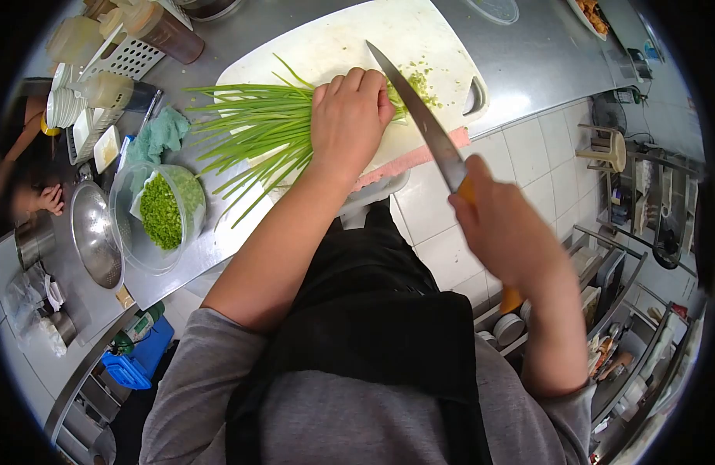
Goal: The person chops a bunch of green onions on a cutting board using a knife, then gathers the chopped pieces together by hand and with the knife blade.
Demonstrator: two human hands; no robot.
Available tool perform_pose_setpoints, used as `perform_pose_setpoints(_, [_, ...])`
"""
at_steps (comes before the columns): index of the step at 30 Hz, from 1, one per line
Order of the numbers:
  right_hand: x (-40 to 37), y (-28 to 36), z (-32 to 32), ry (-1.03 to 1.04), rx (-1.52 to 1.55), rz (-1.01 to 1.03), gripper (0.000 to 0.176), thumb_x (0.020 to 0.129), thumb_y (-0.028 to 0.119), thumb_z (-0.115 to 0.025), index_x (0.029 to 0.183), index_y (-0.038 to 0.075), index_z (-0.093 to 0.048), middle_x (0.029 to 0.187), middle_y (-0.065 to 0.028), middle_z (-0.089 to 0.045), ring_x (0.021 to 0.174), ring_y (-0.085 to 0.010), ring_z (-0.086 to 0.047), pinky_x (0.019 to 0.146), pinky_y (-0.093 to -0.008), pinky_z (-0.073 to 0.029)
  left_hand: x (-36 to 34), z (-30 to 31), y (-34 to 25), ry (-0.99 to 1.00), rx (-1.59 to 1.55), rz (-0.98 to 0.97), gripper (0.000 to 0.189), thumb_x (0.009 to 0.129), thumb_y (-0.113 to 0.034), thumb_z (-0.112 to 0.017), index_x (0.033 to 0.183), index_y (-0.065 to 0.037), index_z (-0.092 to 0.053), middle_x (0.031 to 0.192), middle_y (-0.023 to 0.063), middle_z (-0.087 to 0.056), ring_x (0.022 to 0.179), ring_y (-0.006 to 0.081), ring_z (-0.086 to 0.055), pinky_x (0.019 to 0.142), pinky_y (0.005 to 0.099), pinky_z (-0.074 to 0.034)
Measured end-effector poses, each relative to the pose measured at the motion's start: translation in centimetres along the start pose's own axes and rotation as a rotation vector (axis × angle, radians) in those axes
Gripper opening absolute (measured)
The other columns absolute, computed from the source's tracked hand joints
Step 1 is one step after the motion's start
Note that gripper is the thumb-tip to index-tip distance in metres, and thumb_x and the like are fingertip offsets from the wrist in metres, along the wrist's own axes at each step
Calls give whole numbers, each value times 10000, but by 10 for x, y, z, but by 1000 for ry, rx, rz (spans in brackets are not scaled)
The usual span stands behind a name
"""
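Observation:
My left hand [348, 116] is closed over a bunch of green onions [257, 116], pressing it down on the white cutting board [334, 35]. The long green leaves fan out to the left, past the board's edge. In my right hand [501, 225] is a large kitchen knife [423, 116] with an orange handle. Its blade points up and away, just right of my left fingers and the cut ends. Small chopped bits [421, 81] lie on the board beyond the blade. My right hand is slightly blurred.
A clear plastic tub [125, 240] holds chopped green onion [161, 213], beside a metal colander [98, 225]. A teal cloth [162, 133] and a basket [132, 58] with sauce bottles stand behind. A pink cloth [404, 163] lies at the board's near edge. Another person's hand [49, 200] shows at far left.

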State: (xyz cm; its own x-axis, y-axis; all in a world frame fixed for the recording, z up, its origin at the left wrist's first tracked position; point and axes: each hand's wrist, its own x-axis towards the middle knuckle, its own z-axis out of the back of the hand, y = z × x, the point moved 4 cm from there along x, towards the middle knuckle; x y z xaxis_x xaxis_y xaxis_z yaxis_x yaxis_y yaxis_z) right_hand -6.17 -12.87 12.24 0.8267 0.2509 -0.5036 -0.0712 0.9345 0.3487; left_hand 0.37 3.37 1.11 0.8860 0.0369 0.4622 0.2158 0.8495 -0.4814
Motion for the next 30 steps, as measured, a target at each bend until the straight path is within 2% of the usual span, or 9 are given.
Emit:
perform_pose_setpoints(3, [28, -15, -52, 1, -41, -110, 277, 985, 181, -547, 1136, -20, -431, 748, -285, -663, 740, -486, -667, 657, -574, -540, 0, 0, 0, 0, 1, -5, 107, 841, -142, -688, 911, -116, -612, 881, 51, -642, 837, 266, -626, 787, 398, -444])
perform_pose_setpoints(5, [38, -19, -46, -101, -70, 1, 268, 983, 182, -552, 1118, -18, -435, 750, -281, -664, 735, -484, -666, 662, -573, -539, 0, 0, 0, 16, -4, 1, 107, 844, -141, -687, 912, -114, -609, 877, 54, -637, 845, 270, -626, 791, 403, -442])
perform_pose_setpoints(7, [23, -7, -3, -67, 9, 66, 278, 983, 186, -553, 1127, -20, -435, 755, -279, -666, 732, -479, -667, 671, -572, -540, -1, 0, 0, 20, 0, 0, 109, 845, -140, -685, 915, -112, -606, 879, 56, -633, 846, 272, -625, 789, 403, -443])
perform_pose_setpoints(8, [10, 2, 12, 24, 19, -4, 272, 985, 182, -550, 1122, -24, -438, 763, -283, -667, 745, -478, -670, 679, -567, -541, 0, -1, 1, 16, 4, 3, 110, 846, -138, -683, 917, -111, -603, 881, 59, -628, 846, 273, -625, 787, 404, -444])
perform_pose_setpoints(12, [31, -5, -47, -25, -49, -90, 265, 992, 170, -543, 1123, -32, -434, 786, -291, -671, 772, -474, -675, 678, -553, -542, 0, -1, 0, 17, 3, -2, 114, 848, -135, -680, 921, -108, -597, 885, 63, -622, 839, 278, -623, 779, 408, -446])
perform_pose_setpoints(16, [21, -2, -1, -15, 38, 17, 263, 990, 166, -542, 1139, -21, -433, 778, -296, -669, 772, -479, -675, 686, -550, -551, -1, 0, 0, 2, -2, -12, 121, 844, -128, -677, 923, -101, -589, 883, 68, -618, 836, 284, -621, 766, 421, -447])
perform_pose_setpoints(20, [32, -11, -50, -55, -9, -68, 243, 991, 174, -536, 1112, -10, -435, 774, -297, -668, 777, -481, -676, 690, -557, -549, 1, 0, 1, 13, -21, 0, 133, 835, -115, -673, 915, -91, -569, 871, 76, -610, 822, 292, -615, 760, 428, -448])
perform_pose_setpoints(25, [22, -2, -6, -76, 52, 71, 249, 984, 165, -552, 1110, -10, -428, 764, -314, -654, 789, -512, -655, 684, -571, -529, 0, 1, 0, -4, -22, -13, 139, 829, -99, -670, 909, -86, -557, 882, 85, -602, 830, 300, -609, 754, 431, -450])
perform_pose_setpoints(30, [45, -8, -47, -71, -11, -23, 261, 982, 159, -551, 1114, -29, -427, 764, -301, -662, 738, -493, -660, 664, -572, -536, 1, 5, 0, -24, -64, -11, 145, 826, -96, -672, 906, -78, -552, 895, 96, -591, 846, 306, -605, 754, 436, -453])
